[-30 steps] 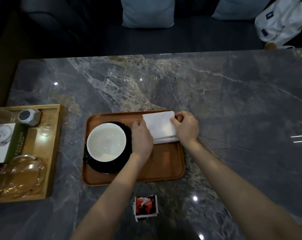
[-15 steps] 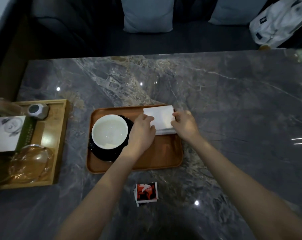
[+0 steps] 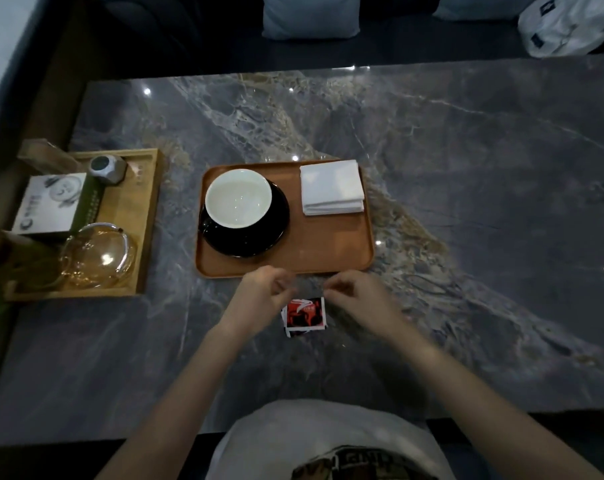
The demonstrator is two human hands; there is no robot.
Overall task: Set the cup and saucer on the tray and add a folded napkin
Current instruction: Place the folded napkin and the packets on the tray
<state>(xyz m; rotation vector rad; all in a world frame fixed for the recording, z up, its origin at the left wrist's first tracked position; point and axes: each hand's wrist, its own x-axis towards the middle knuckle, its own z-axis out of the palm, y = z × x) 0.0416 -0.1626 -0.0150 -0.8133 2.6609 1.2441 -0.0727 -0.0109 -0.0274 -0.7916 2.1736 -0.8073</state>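
The left hand [image 3: 259, 292] and right hand [image 3: 357, 294] are motion-blurred, so their finger positions are unclear. The left hand covers the near-left corner of the red packet [image 3: 305, 315]. The counter [image 3: 466, 168] runs off the right edge.

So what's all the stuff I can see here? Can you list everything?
cup: one, white, on the saucer
saucer: one, black, tray's left side
folded napkin: one, white, tray's far right corner
tray: one, brown, mid table
table: one, grey marble
packet: one, red and black, on the table between the hands
wooden tray: one, light wood, far left
box: one, white and green, in the wooden tray
glass teapot: one, clear, in the wooden tray
cushions: two, grey, beyond the table
left hand: near the packet, holding nothing
right hand: near the packet, holding nothing
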